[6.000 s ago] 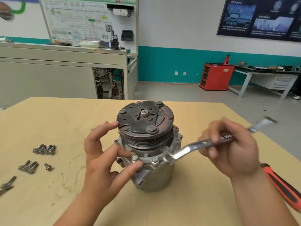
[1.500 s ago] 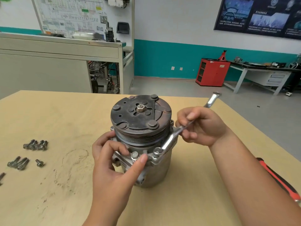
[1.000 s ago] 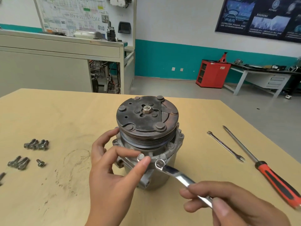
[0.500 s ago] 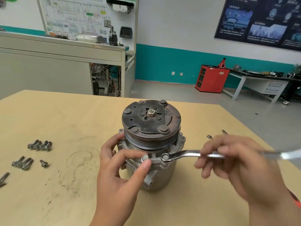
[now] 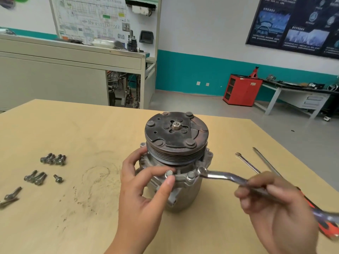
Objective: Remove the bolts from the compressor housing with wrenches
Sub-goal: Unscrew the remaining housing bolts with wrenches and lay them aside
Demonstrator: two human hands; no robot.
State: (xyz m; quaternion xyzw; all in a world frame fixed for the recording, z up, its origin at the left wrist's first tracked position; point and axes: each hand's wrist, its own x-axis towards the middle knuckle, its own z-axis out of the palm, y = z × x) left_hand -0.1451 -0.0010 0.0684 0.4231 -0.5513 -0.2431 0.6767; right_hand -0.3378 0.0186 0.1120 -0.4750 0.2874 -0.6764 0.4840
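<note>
The compressor (image 5: 176,162) stands upright on the wooden table (image 5: 91,129), dark pulley disc on top. My left hand (image 5: 145,182) grips its flange from the left, thumb beside a raised bolt (image 5: 168,174). A second bolt (image 5: 190,175) sits just right of it. My right hand (image 5: 271,204) holds a silver ring wrench (image 5: 220,176). The wrench's ring end lies at the flange's right edge, beside the second bolt; I cannot tell if it sits on a bolt.
Several removed bolts (image 5: 53,159) and more bolts (image 5: 36,177) lie on the table at the left. A thin open-end wrench (image 5: 247,163) and a red-handled screwdriver (image 5: 266,162) lie at the right, partly behind my right hand. The table's right edge is close.
The wrench's ring end has moved from the bolt near my left thumb to the flange's right edge. My right hand dropped lower. My left hand stays on the housing.
</note>
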